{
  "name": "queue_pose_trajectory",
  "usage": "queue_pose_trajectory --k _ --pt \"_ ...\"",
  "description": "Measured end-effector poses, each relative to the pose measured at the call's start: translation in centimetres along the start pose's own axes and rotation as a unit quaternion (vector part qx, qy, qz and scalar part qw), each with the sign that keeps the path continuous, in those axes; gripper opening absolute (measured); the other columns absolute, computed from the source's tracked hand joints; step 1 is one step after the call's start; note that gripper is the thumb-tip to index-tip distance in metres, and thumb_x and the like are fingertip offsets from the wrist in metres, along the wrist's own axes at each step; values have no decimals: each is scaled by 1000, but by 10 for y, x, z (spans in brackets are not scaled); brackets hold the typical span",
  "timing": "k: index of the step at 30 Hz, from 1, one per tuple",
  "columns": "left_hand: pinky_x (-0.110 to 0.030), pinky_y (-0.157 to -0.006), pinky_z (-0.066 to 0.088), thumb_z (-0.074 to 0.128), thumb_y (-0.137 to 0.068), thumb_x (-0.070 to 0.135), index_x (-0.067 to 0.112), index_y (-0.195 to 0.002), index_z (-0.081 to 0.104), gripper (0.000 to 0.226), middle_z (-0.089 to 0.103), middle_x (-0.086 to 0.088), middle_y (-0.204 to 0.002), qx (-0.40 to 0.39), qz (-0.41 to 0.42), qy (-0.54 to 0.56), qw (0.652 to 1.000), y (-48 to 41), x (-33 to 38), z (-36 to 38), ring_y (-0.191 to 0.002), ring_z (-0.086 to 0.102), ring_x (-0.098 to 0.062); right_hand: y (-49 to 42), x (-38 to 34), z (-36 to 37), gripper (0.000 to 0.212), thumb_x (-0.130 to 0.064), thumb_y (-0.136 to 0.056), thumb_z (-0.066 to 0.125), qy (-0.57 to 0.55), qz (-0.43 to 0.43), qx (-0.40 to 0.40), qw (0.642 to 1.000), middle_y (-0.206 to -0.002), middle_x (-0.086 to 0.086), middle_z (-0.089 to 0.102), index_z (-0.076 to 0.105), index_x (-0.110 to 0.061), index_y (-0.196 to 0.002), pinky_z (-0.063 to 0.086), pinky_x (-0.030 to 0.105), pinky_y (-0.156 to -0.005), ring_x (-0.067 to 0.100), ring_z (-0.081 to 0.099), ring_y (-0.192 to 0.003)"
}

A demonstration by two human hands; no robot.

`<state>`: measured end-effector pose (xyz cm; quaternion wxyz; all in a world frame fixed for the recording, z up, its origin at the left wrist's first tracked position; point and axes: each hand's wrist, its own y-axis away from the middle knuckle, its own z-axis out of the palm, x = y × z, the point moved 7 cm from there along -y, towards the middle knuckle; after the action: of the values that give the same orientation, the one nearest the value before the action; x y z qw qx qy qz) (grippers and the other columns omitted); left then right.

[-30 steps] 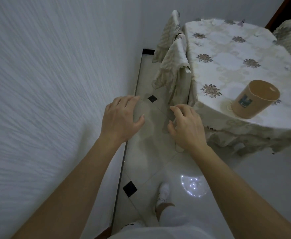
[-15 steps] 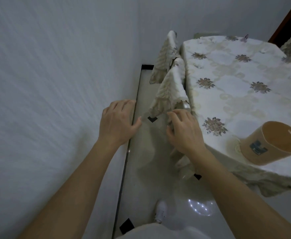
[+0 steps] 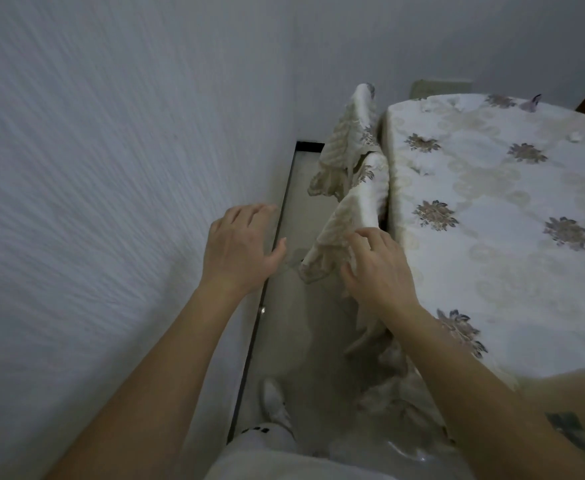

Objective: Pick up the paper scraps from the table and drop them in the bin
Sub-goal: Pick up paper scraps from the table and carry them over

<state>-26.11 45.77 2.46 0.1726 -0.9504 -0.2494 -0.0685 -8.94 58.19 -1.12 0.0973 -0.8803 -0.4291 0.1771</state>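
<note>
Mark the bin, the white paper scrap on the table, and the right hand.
bin [image 3: 561, 396]: head view, on its tan outer wall.
white paper scrap [image 3: 576, 136]: head view, middle of the scrap.
right hand [image 3: 381, 271]: head view, back of the hand.

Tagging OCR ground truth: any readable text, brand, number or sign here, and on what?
None readable.
Bin: dark label, blurred and cut off by the frame edge, unreadable.
Sock cuff: small black marks, too small to read.
</note>
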Motion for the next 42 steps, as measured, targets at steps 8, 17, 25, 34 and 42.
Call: queue_pose_trajectory --k 8,17,25,34,42 --pt "-43 -95 45 57 -89 44 17 -136 53 55 59 -2 -134 6 10 2 1000 -111 -38 40 -122 52 -23 -107 17 49 43 -24 -88 51 25 2 -37 999 -129 8 58 58 -12 -128 42 41 -103 27 52 -121" --pt "-41 -95 45 52 -89 49 18 -137 52 57 58 -1 -135 -14 35 28 999 -258 -71 86 -123 51 -23 -238 41 83 39 -22 -88 56 41 51 -33 997 -126 9 60 60 -12 -125 45 41 -98 27 53 -120" --pt "-42 -92 47 44 -86 53 18 -134 53 60 60 -2 -132 -23 50 43 998 -351 -81 117 -120 53 -25 -308 71 106 32 -21 -87 59 23 96 -31 995 -121 10 60 61 -12 -118 48 44 -91 29 54 -112" --pt "-41 -91 47 51 -87 50 19 -134 54 56 61 -1 -130 -50 78 37 995 -471 -77 179 -117 54 -24 -397 140 158 34 -24 -88 59 21 132 -26 991 -120 12 61 62 -10 -119 47 46 -93 31 55 -113" --pt "-41 -94 46 56 -89 46 17 -135 54 55 60 -3 -132 -91 146 39 984 -623 -11 245 -120 52 -25 -486 247 174 36 -22 -88 61 -6 187 20 982 -118 12 63 63 -9 -122 50 43 -91 30 58 -111"
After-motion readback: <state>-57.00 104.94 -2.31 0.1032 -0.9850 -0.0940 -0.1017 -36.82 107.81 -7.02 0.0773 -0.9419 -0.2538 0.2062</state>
